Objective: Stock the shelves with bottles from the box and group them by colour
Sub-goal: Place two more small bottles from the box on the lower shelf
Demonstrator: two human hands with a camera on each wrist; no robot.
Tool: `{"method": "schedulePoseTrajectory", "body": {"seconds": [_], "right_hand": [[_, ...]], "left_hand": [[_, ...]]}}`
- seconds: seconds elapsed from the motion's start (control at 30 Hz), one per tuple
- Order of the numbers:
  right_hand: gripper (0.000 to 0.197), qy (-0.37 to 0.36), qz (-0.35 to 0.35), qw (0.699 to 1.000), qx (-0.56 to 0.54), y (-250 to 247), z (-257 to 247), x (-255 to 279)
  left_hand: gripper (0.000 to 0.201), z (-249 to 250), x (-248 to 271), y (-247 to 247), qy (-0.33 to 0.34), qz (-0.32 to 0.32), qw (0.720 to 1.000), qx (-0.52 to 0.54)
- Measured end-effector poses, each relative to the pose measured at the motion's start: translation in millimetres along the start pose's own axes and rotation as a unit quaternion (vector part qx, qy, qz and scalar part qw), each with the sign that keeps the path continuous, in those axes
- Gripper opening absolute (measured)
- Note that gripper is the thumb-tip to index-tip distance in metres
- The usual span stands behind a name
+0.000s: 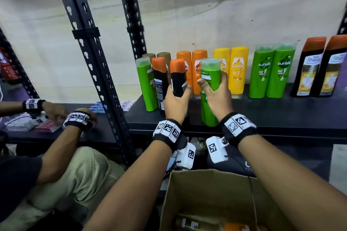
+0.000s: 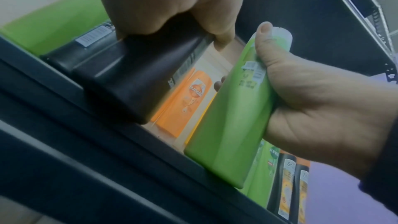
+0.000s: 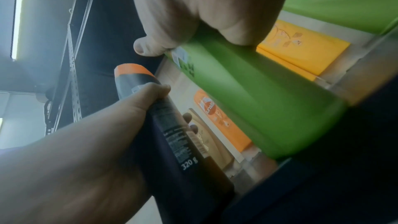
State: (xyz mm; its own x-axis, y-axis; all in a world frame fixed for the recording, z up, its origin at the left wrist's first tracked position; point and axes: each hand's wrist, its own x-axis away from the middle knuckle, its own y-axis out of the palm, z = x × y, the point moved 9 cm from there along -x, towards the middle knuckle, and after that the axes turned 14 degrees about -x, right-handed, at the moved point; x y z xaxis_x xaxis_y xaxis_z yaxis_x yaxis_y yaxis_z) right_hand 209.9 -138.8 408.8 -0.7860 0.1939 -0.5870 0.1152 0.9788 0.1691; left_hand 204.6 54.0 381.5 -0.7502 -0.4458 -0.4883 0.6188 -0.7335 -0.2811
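From the head view we see our left hand (image 1: 175, 103) wrapped round a black plastic bottle with an orange cap (image 1: 178, 78), and our right hand (image 1: 216, 95) curled round a green plastic bottle with a clear cap (image 1: 210, 88). Both bottles stand upright at the front edge of the black metal shelf (image 1: 281, 114). We judge that one bottle per hand lets us carry two colours at once. Beyond the right hand to its right stand the matching pair of green bottles (image 1: 272, 73), and further that way the pair of black bottles with orange caps (image 1: 317, 67), so each held bottle still has to travel to its own group. Just left of the left hand, another green bottle (image 1: 146, 84) and another black one (image 1: 159, 82) stand unsorted. Below our wrists sits the open brown cardboard box (image 1: 206, 193), with more bottles dimly visible inside.

The left wrist view adds what the head view hides: the black bottle's flat base (image 2: 120, 81) hangs above the shelf lip, and the right thumb (image 2: 264, 40) presses near the green bottle's cap.

The right wrist view shows the black bottle's back label facing us and the left fingertips (image 3: 189, 118) reaching round its far side, a firm clamp; the green bottle's base (image 3: 301, 125) looks blurred
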Motion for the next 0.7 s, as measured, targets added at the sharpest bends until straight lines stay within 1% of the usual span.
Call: {"method": "schedulePoseTrajectory", "body": {"seconds": [0.07,0.17,0.3,0.37,0.47,0.6,0.7], "right_hand": [[0.065,0.000,0.007,1.000,0.006,-0.9,4.9,3.4],[0.053,-0.003,0.010,1.000,0.021,-4.8,16.0,14.6],[0.045,0.009,-0.026,0.998,0.056,-9.9,30.8,37.1],[0.046,-0.011,-0.043,0.996,0.081,-14.0,31.8,46.4],[0.053,-0.016,-0.067,0.991,0.115,-18.6,34.1,53.7],[0.056,-0.040,-0.098,0.983,0.149,-20.9,28.8,51.5],[0.057,-0.028,-0.120,0.976,0.178,-17.0,30.8,47.0]], "left_hand": [[0.031,2.0,2.2,-0.7,0.014,-0.002,1.000,-0.011],[0.036,0.8,7.9,-1.8,0.035,-0.010,0.999,-0.015],[0.051,-11.9,24.6,0.7,0.048,-0.035,0.998,-0.029],[0.055,-16.9,33.2,1.5,0.065,-0.053,0.995,-0.053],[0.059,-26.0,41.4,3.2,0.072,-0.082,0.990,-0.085],[0.056,-28.2,43.3,2.0,0.075,-0.081,0.990,-0.090],[0.054,-30.9,41.8,4.0,0.065,-0.080,0.990,-0.092]]}}
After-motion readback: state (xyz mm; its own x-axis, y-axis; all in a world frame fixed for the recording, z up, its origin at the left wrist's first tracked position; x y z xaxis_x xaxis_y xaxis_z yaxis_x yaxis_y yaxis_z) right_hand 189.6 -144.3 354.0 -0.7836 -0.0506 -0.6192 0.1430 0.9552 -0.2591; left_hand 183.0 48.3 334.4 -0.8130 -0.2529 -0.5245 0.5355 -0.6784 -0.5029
